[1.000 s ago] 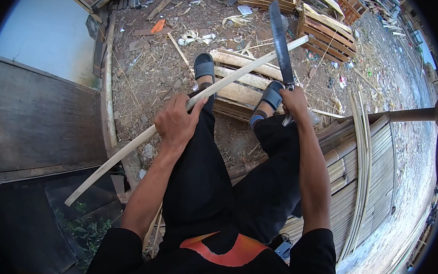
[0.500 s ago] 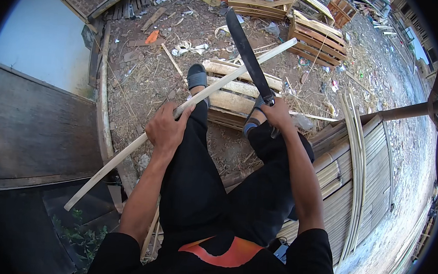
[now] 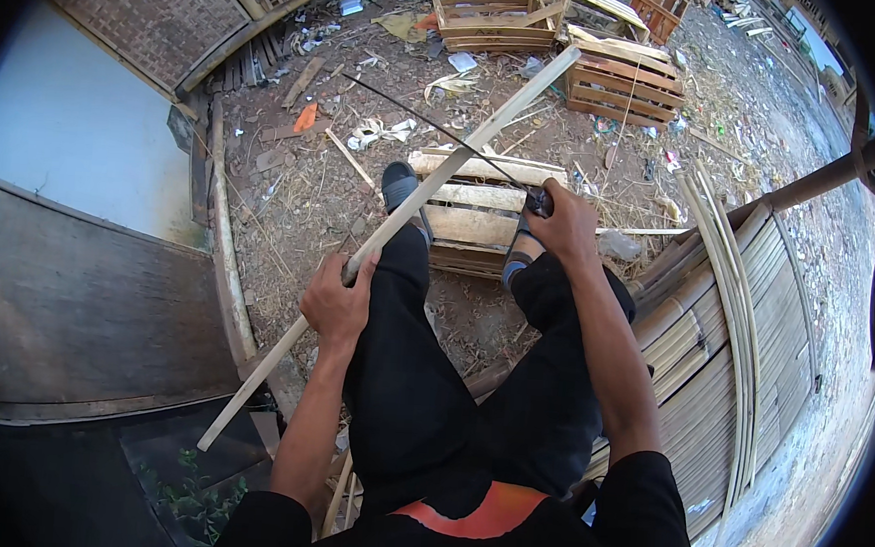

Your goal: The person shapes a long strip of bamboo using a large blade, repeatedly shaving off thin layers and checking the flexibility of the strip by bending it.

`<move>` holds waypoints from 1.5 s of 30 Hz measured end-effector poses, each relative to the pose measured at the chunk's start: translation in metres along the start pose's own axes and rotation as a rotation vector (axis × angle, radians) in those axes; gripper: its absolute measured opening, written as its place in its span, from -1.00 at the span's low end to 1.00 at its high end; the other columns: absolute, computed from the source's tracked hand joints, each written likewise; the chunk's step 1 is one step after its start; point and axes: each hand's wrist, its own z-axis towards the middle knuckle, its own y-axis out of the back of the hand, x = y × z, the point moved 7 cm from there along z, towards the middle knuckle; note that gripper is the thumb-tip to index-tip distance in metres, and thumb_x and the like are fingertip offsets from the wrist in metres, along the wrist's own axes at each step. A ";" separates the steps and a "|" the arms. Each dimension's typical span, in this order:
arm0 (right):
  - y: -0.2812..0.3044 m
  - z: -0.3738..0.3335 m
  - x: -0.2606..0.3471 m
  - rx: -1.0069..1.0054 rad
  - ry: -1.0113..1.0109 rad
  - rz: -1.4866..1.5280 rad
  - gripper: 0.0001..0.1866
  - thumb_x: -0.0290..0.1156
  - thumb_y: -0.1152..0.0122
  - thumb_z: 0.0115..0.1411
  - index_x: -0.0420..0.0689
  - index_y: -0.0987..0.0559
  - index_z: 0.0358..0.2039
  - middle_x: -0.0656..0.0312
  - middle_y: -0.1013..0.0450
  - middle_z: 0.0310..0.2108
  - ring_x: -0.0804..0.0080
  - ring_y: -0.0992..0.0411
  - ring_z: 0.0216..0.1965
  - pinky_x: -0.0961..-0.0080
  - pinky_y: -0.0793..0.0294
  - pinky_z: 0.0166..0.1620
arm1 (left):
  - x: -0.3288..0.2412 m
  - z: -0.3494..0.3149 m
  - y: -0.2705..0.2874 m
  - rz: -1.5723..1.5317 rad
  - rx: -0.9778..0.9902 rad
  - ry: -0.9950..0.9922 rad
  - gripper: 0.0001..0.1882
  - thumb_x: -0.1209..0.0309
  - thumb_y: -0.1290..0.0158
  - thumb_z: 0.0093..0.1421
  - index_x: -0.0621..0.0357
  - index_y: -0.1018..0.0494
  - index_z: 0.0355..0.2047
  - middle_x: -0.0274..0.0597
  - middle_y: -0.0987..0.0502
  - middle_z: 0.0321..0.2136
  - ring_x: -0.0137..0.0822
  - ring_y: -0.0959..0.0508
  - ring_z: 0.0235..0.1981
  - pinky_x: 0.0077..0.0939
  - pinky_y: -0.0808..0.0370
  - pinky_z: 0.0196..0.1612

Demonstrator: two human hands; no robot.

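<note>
Gripping pale wooden slat near mid-length in closed left hand, slanting lower left to upper right. Holding machete in closed right hand, crossing slat's far half, nearer right hand than left; cannot tell contact.

And you're outdoors here, in daylight, over brown earth ground scattered with straw, chips and litter, an orange scrap bright among it! On your left, a pale wall stands above a dark brown board, with a woven panel beyond it. Low in that corner, there's a leafy green plant. Look ahead: slatted wooden crates crowd the far side! Over to your right, a bamboo platform, a dark pole and a pale, brightly lit strip alongside.
</note>
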 end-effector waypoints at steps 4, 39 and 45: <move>-0.002 0.003 0.005 -0.053 0.041 -0.060 -0.75 -0.27 -0.29 -0.08 -0.09 -0.51 -0.40 0.11 -0.53 -0.49 0.05 -0.53 -0.42 0.15 -0.49 -0.36 | 0.002 -0.012 0.006 -0.032 -0.047 -0.042 -0.52 -0.09 -0.17 0.12 0.12 -0.46 -0.50 -0.17 -0.48 -0.60 -0.05 -0.52 -0.56 -0.16 -0.37 -0.51; -0.040 0.008 -0.022 0.334 -0.162 -0.144 -0.72 -0.20 -0.24 -0.08 -0.16 -0.62 -0.46 -0.07 -0.53 -0.54 -0.07 -0.54 -0.42 0.10 -0.54 -0.27 | 0.001 -0.053 0.020 -0.037 0.073 0.030 -0.63 0.14 -0.19 0.13 0.16 -0.48 -0.23 -0.09 -0.56 -0.41 0.01 -0.59 -0.42 -0.17 -0.48 -0.36; -0.040 0.005 -0.028 0.392 -0.284 -0.110 -0.66 -0.15 -0.23 -0.05 -0.20 -0.63 -0.44 -0.13 -0.55 -0.45 -0.09 -0.55 -0.36 0.10 -0.55 -0.19 | -0.012 -0.047 0.020 0.091 0.056 -0.027 -0.63 0.12 -0.21 0.11 0.16 -0.48 -0.26 -0.11 -0.55 -0.43 -0.01 -0.59 -0.44 -0.19 -0.48 -0.38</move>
